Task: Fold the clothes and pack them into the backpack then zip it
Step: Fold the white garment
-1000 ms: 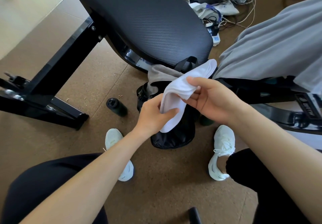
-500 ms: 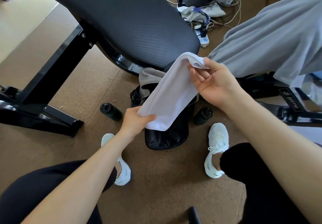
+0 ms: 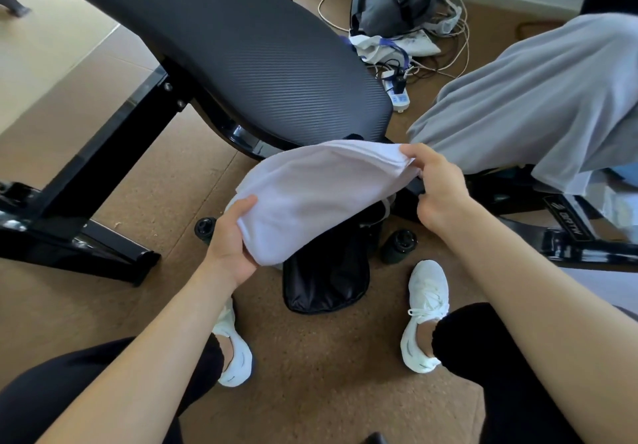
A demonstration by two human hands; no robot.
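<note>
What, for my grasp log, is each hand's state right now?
Left hand: grips the lower end of the white garment.
Right hand: pinches the garment's upper end.

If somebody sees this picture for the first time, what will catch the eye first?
The white garment, stretched between both hands in the centre: the left hand grips its lower end, the right hand its upper edge. Below it sits the black backpack on the floor, and a grey garment lies draped at the right.
</note>
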